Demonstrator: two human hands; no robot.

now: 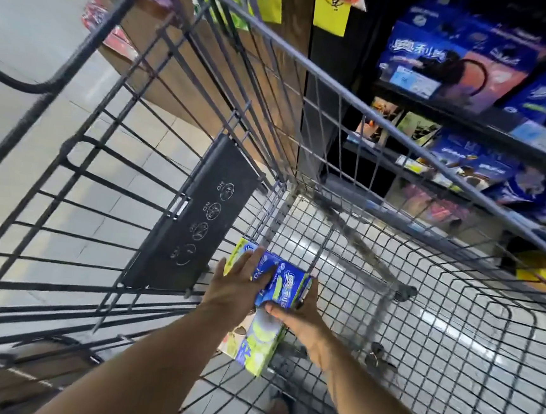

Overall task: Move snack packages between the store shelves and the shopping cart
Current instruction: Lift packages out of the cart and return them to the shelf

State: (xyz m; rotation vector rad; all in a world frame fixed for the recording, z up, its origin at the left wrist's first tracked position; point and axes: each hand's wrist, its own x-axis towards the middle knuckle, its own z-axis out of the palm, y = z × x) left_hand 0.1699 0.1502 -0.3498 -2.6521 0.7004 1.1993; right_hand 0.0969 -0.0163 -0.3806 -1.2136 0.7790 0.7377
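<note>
Both my arms reach down into the wire shopping cart. A blue and green snack box lies near the cart's bottom at its rear corner. My left hand lies on top of that box with straight, spread fingers. My right hand grips the same box from the right, thumb over its near edge. A second green and blue snack box lies just below, partly under my right hand. A further box edge shows beyond my left fingers.
A dark plastic child-seat flap hangs on the cart's rear wall at the left. Store shelves with blue snack boxes stand to the right of the cart. Yellow price tags hang at the top. Tiled floor shows on the left.
</note>
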